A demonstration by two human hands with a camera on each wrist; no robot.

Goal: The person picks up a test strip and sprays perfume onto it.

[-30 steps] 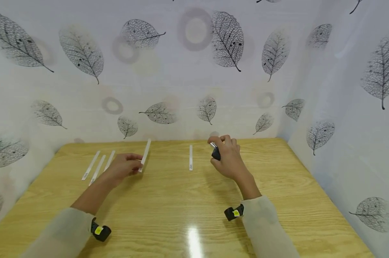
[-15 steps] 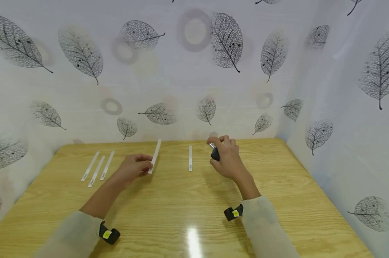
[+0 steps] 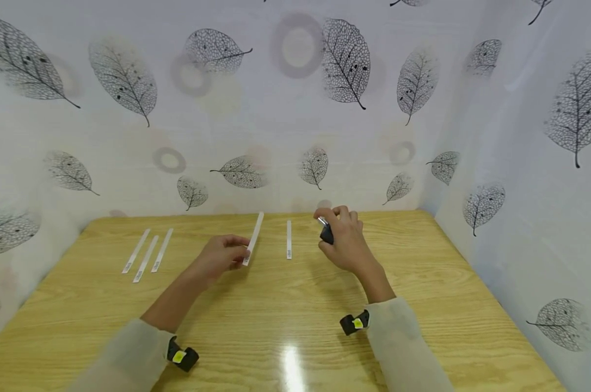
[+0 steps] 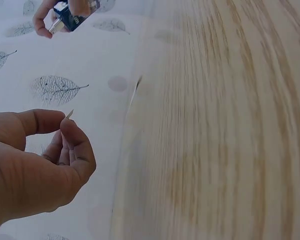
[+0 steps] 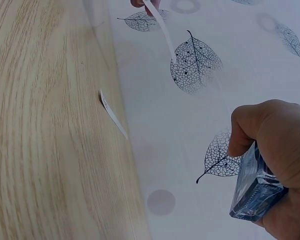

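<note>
My left hand (image 3: 223,255) pinches the lower, printed end of a white paper test strip (image 3: 256,231) between thumb and fingers, its far end tilted up off the table. In the left wrist view that strip (image 4: 69,114) shows nearly edge-on. To the right, my right hand (image 3: 346,242) grips a small glass perfume bottle (image 3: 327,234), index finger over its silver top. The right wrist view shows the bottle's clear, dark-blue glass base (image 5: 253,192). Between the hands another test strip (image 3: 289,239) lies flat on the table.
Three more test strips (image 3: 146,260) lie side by side at the table's left. The wood-grain table (image 3: 256,326) ends at the back against a pale leaf-printed curtain (image 3: 276,125), which also runs along the right side. Each sleeve carries a black wrist camera (image 3: 183,357).
My left hand has moved right with its strip, toward the strip lying in the middle, uncovering the left-side strips. The right hand with the perfume bottle has stayed almost still.
</note>
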